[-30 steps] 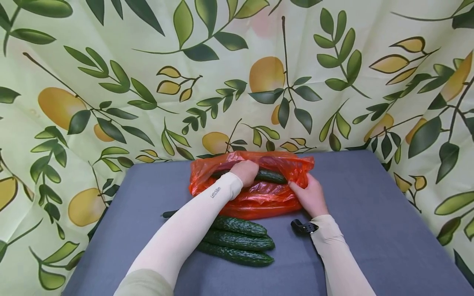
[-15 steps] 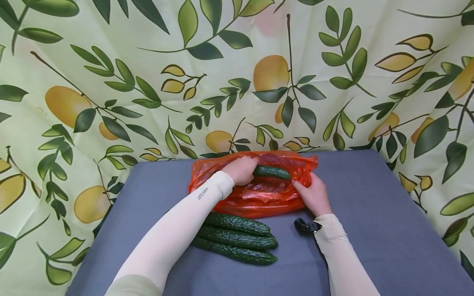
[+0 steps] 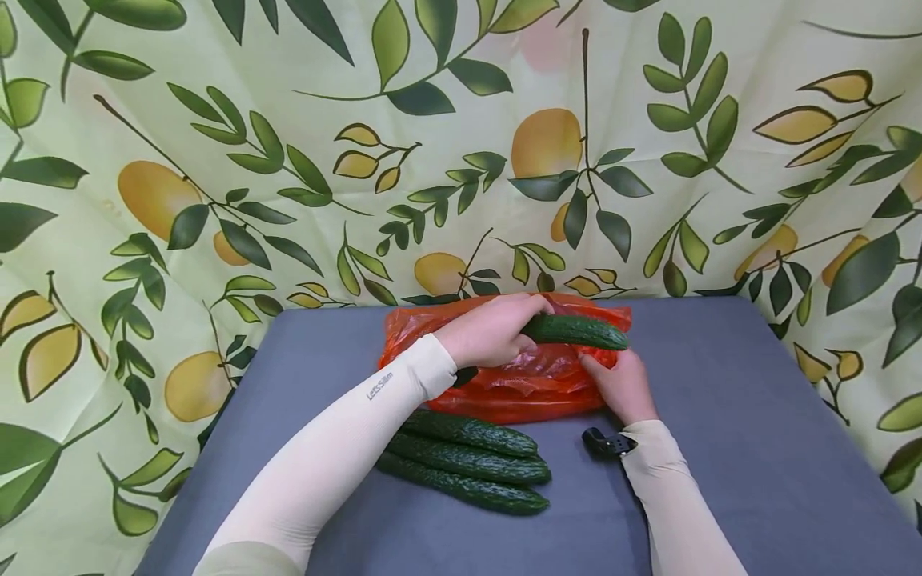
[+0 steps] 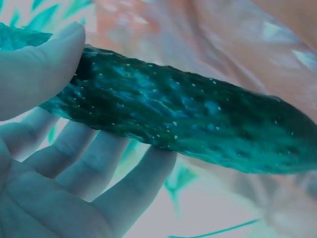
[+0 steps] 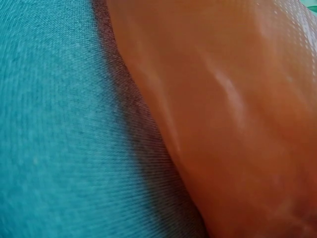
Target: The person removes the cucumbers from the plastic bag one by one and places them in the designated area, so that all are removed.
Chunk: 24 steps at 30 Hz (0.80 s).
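My left hand (image 3: pixel 493 330) grips a long, bumpy dark green cucumber (image 3: pixel 579 331) above the red plastic bag (image 3: pixel 533 400). In the left wrist view the thumb lies on one side of the cucumber (image 4: pixel 193 111) and the fingers come up against the other. Part of its length is hidden behind the hand and wrist in the head view. At the bag's right end, my right hand (image 3: pixel 625 388) pinches the bag's crumpled edge between thumb and fingers. The right wrist view is filled by the orange-red film of the bag (image 5: pixel 223 109), without the fingers.
Several cucumbers (image 3: pixel 475 462) lie side by side in front of the bag, their left ends covered by the left sleeve (image 3: pixel 346 448). A grey cloth (image 3: pixel 720 448) covers the table. Behind it hangs a leaf-and-fruit patterned curtain (image 3: pixel 461 192).
My left hand has come up out of the bag, bringing the cucumber up and to the right. The right hand keeps its hold on the bag's edge. The head view has shifted slightly.
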Motion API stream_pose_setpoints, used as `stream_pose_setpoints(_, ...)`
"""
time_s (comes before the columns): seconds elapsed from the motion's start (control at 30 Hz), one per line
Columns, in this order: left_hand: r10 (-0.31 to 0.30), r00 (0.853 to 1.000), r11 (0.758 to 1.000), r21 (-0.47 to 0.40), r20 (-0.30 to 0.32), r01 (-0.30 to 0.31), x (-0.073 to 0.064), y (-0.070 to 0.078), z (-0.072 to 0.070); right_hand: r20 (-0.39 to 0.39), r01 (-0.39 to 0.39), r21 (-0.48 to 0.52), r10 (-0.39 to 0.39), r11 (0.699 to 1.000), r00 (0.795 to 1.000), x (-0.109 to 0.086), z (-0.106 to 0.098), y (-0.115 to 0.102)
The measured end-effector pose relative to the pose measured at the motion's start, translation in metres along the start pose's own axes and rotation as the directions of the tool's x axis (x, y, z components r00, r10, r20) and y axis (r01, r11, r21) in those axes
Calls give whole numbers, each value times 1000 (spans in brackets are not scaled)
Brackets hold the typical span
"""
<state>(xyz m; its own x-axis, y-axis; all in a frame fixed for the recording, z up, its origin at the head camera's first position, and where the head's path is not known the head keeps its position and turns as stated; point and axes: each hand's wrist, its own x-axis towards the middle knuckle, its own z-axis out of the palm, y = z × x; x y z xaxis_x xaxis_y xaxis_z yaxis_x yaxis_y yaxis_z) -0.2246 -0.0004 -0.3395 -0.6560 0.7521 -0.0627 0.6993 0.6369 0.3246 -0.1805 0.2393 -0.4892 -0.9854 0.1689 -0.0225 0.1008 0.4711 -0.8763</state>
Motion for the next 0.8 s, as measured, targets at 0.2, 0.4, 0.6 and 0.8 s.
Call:
stream_pose_setpoints(0.2,117,991,993,2,-56,-117,-17,28,-14,17,5,95,-7,995,1000,0,-1,4)
stream_pose_setpoints(0.4,157,985,985,88,-70,-150,-36,43,-21,21,-26,81,25,996,999,-3,0,6)
stream_pose_setpoints(0.6,199,975,973,142,-99,-184,-64,49,-32,14,52,94,-54,994,998,-6,-1,7)
stream_pose_setpoints(0.8,216,968,959,213,-129,-186,-97,52,-34,-31,138,-57,-140,989,990,2,2,9)
